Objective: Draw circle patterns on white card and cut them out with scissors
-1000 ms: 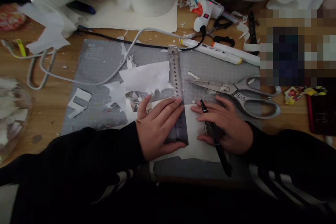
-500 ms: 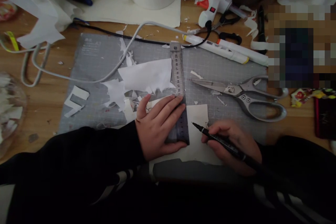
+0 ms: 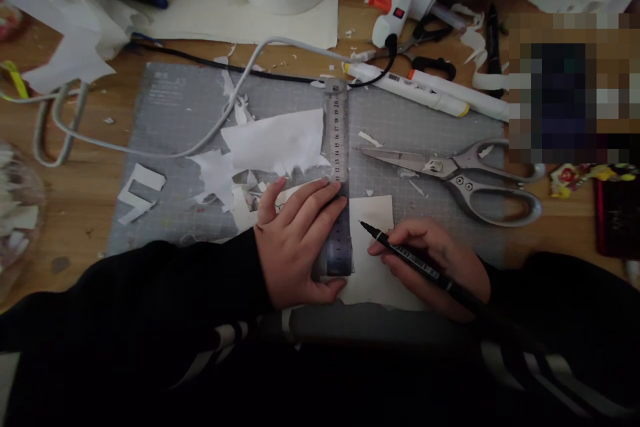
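My left hand lies flat with its fingers spread, its fingertips on a metal ruler that stands nearly upright in the picture. Beneath the ruler's lower end is a piece of white card, with a short thin dark line by the ruler's right edge. My right hand grips a black marker pen. Its fine tip points up and left, close to the ruler; whether it touches the card I cannot tell. Cut white paper lies beyond my left hand.
A grey cutting mat lies under the work. Large scissors rest open at the right. Behind are white markers, a hot glue gun and a looping grey cable. An angular paper scrap lies left.
The ruler's lower end has swung slightly left, showing a thin line on the card beside it. My left thumb has shifted left. My right hand has moved the pen a little up and left.
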The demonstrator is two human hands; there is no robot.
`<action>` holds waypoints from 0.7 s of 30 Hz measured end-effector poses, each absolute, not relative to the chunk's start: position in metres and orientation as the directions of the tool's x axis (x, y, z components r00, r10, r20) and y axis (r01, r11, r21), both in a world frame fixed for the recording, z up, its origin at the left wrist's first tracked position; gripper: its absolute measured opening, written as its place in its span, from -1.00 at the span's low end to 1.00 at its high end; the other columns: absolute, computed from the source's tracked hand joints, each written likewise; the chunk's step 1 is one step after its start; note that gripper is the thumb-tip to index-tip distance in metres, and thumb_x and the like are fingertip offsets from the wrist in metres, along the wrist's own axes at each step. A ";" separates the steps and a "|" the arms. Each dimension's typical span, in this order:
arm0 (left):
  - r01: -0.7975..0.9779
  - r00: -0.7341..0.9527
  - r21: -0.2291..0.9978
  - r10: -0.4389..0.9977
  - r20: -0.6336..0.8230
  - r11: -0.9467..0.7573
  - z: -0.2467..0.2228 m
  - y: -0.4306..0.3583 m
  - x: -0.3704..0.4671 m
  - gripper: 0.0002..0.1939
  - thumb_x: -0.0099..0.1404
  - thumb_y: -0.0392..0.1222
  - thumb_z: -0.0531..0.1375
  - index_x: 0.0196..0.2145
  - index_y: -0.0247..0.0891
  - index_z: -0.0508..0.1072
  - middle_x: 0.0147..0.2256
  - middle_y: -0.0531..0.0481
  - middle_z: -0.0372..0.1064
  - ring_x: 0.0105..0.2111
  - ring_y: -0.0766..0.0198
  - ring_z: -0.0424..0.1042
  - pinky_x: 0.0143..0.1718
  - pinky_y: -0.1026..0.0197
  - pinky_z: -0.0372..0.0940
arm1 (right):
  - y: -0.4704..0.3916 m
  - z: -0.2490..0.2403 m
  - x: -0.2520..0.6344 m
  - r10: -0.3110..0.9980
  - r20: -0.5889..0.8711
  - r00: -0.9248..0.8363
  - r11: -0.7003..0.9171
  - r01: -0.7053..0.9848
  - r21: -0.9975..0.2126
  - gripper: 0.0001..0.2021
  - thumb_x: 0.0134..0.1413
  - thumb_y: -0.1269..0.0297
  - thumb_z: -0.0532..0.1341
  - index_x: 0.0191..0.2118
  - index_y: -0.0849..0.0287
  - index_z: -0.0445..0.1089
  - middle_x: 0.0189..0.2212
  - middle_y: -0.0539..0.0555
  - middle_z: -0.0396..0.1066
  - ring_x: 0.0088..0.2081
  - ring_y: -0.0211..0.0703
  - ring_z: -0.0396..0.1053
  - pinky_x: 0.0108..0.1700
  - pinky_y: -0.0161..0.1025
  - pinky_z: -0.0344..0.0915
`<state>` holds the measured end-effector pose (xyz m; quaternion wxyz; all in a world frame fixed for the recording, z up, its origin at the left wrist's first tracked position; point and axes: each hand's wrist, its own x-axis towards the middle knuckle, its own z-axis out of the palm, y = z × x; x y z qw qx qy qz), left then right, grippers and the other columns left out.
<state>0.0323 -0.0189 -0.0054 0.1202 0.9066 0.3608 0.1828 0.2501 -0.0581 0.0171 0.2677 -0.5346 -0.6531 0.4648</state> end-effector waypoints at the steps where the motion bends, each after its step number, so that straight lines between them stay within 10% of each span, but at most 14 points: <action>1: 0.612 0.676 0.355 0.700 0.230 -0.707 -0.004 -0.019 0.032 -0.17 -0.02 0.20 0.11 0.10 -0.44 0.30 0.10 -0.32 0.29 0.12 -0.12 0.25 0.24 -0.15 -0.30 | -0.058 0.017 0.250 0.948 -0.137 -0.288 0.006 0.444 -0.896 -0.86 0.04 0.42 0.14 -0.25 0.08 0.22 -0.39 0.00 0.57 -0.44 -0.24 0.53 -0.48 -0.40 0.40; 13: 0.589 0.726 0.330 0.663 0.184 -0.737 0.002 -0.020 0.030 -0.26 0.18 0.21 0.09 0.14 -0.41 0.26 0.10 -0.28 0.30 0.09 -0.12 0.28 0.24 -0.20 -0.30 | -0.058 0.017 0.252 0.946 -0.144 -0.292 0.023 0.500 -0.866 -0.90 0.07 0.37 0.16 -0.24 0.10 0.27 -0.40 0.00 0.57 -0.46 -0.24 0.51 -0.47 -0.37 0.39; 21: 0.635 0.691 0.258 0.685 0.234 -0.728 -0.004 -0.023 0.036 -0.18 0.18 0.36 0.04 0.14 -0.38 0.27 0.06 -0.26 0.35 0.05 -0.09 0.32 0.22 -0.16 -0.25 | -0.062 0.017 0.249 0.959 0.126 -0.255 0.260 0.610 -0.749 -0.92 0.11 0.31 0.13 -0.27 0.02 0.34 -0.44 0.01 0.54 -0.43 -0.15 0.51 -0.44 -0.25 0.44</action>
